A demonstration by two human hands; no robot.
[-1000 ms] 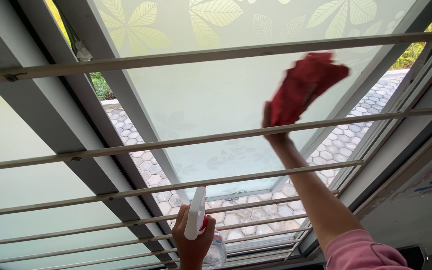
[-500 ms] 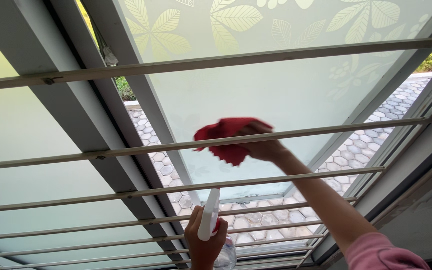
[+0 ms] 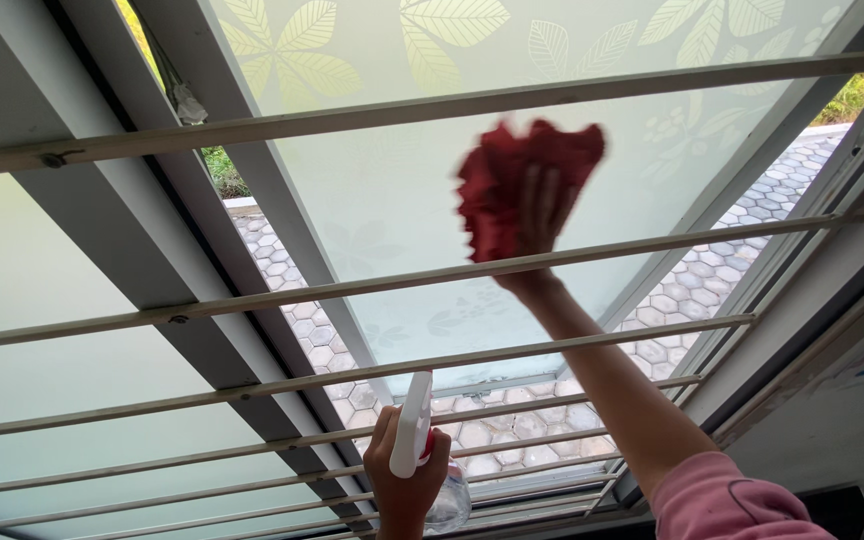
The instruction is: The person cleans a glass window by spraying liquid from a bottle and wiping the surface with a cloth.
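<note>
1. While the head camera looks out through the window bars (image 3: 432,280), the right hand (image 3: 537,225) reaches past them with the arm stretched out long, its pink sleeve (image 3: 727,500) bunched at the elbow, below the bars.
2. The right hand presses flat on a crumpled red cloth (image 3: 512,180), fingers spread against it, and holds the cloth to the frosted pane (image 3: 402,180) beyond the bars.
3. The left hand (image 3: 402,485) sits below the lowest clear gap in the bars, curled tight around a spray bottle (image 3: 422,460).
4. Counted: one cloth, one spray bottle, two hands, and about seven bars running across the view, the lowest ones crowded and hard to separate.
5. The bars are thin, pale, straight metal rods; the pane behind them is smooth and milky, with a leaf pattern (image 3: 432,30) above the cloth.
6. The bottle has a white plastic trigger head with a red part and a clear body.
7. Behind the bars, under the pane's lower edge, lies paving of small hexagonal stones (image 3: 492,430).
</note>
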